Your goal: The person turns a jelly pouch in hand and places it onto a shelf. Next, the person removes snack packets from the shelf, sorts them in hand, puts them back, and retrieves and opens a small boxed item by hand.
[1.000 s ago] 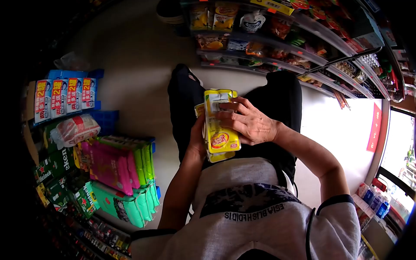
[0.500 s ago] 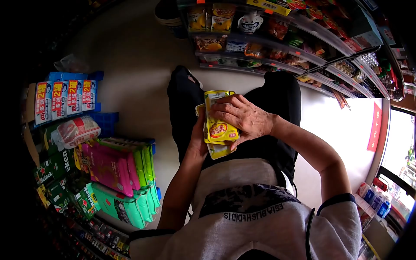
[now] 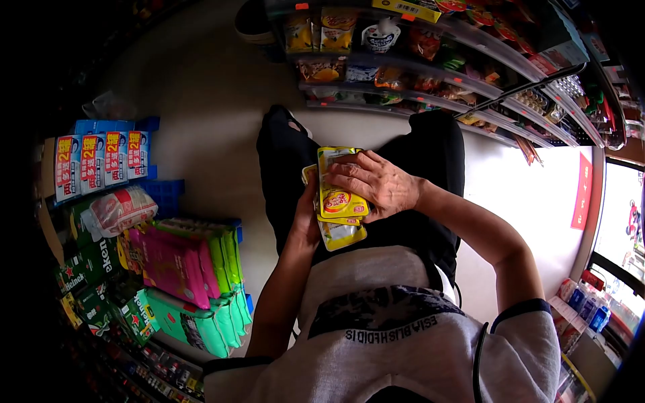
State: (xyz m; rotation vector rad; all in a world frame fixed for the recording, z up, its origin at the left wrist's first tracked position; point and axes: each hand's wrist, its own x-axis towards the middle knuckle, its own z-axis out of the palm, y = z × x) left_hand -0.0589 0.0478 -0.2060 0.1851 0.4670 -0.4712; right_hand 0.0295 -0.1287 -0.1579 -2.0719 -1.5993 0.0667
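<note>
A small stack of yellow snack packets (image 3: 344, 203) sits between my two hands, above my lap. The top packet has a clear window and a red-and-white emblem; the lower ones stick out unevenly at the left and bottom. My left hand (image 3: 308, 216) grips the stack along its left side, with most of its fingers hidden underneath. From the right, my right hand (image 3: 384, 187) reaches over the top packet, its bent fingers pressed on the upper face. Its thumb is hardly visible.
Shelves of bagged snacks (image 3: 396, 84) run along the far side. To my left stand pink bags (image 3: 171, 262), turquoise bags (image 3: 191, 319), green beer cartons (image 3: 134, 312) and blue-white boxes (image 3: 101, 164). A bucket (image 3: 255, 30) is on the floor at the back.
My right hand stays across the top packet, its fingers slightly shifted. The lowest packet shows a little more below the stack. The camera view has moved slightly.
</note>
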